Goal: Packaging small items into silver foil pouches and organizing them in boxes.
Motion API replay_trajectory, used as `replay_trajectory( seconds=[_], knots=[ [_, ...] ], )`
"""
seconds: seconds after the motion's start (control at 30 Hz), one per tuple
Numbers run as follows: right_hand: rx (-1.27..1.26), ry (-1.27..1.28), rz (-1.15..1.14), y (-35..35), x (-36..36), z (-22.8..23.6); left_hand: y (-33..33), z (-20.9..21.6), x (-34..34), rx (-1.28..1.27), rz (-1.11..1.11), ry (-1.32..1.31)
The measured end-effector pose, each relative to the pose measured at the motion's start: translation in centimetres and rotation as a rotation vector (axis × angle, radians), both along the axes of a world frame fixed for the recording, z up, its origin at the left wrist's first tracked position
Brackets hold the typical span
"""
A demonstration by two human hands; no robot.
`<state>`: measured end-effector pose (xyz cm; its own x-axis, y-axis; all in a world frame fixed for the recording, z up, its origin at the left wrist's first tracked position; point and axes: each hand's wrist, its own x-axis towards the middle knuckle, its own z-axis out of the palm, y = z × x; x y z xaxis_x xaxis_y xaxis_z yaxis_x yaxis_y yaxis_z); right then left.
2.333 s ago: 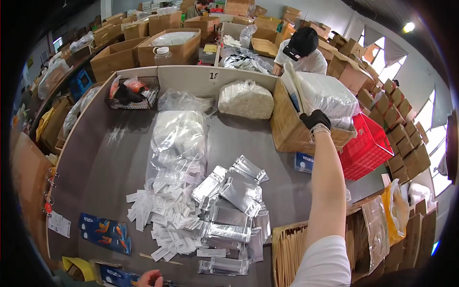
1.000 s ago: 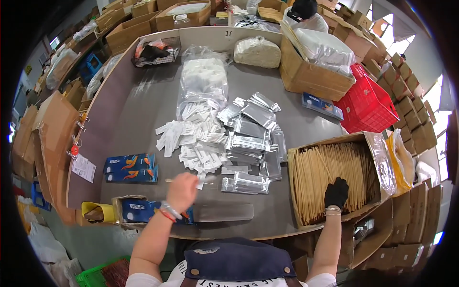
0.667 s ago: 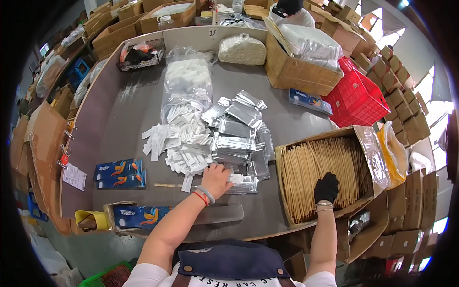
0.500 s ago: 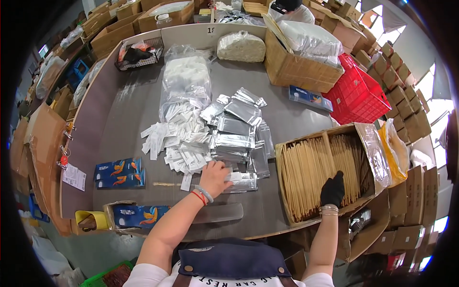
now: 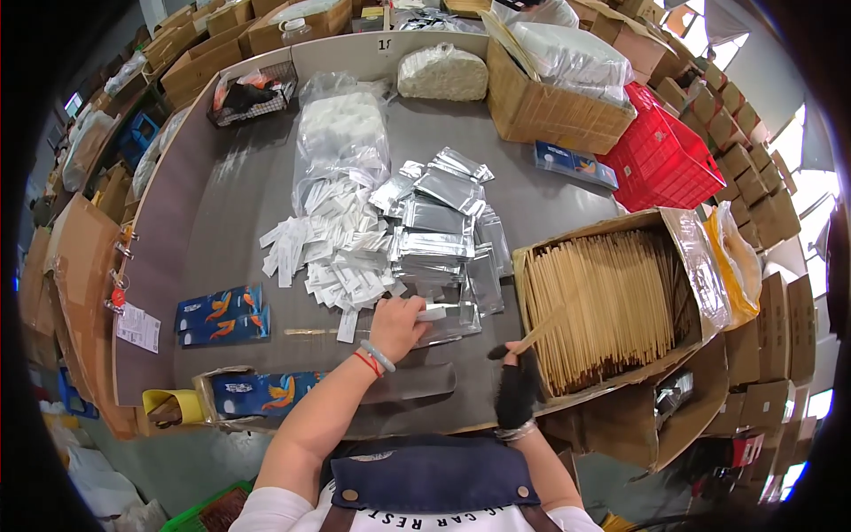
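Wooden stick [image 5: 542,329] pinched in the gloved right hand [image 5: 517,387], over the table's [image 5: 244,213] front edge, beside the cardboard box [image 5: 702,270] — left hand [image 5: 399,326] apart, palm down at silver packets [image 5: 436,241], can't tell its grip — open tabletop toward the left edge.

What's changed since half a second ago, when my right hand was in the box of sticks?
Your right hand has moved left, out of the cardboard box, and now grips at least one wooden stick. Your left hand stays by the near silver packets. The blue packets and red crate look unmoved.
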<state>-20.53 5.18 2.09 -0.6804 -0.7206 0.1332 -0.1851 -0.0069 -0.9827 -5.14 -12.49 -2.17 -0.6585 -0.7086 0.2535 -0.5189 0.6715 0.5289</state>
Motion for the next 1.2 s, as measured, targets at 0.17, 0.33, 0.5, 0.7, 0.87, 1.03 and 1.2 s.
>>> replay_trajectory(
  seconds=[0.17, 0.33, 0.5, 0.7, 0.87, 1.03, 1.2],
  knots=[
    [0.091, -0.397, 0.104, 0.6, -0.5, -4.6, 3.2, 4.5, 3.5, 0.43, 0.018, 0.082],
    [0.201, 0.438, 0.388, 0.3, -2.1, -3.7, 6.2, 3.4, 9.4, 0.096, -0.095, -0.169],
    [0.313, 0.407, 0.589, -1.2, -0.8, -0.8, 7.1, 4.8, 11.3, 0.004, 0.051, -0.1],
    [0.505, 0.915, 0.787, -0.9, -1.8, -1.2, 7.6, 5.2, 16.0, 0.049, 0.08, -0.221],
    [0.248, 0.707, 0.826, -3.2, 2.6, -3.2, 7.9, 3.8, 14.0, 0.104, 0.017, -0.132],
    [0.637, 0.555, 0.606, -2.2, 0.2, -3.5, 7.4, 5.0, 13.9, 0.044, 0.003, -0.194],
    [0.239, 0.055, 0.787, -4.0, 8.8, -2.6, 7.5, 4.6, 11.5, 0.024, -0.032, -0.161]
  ],
)
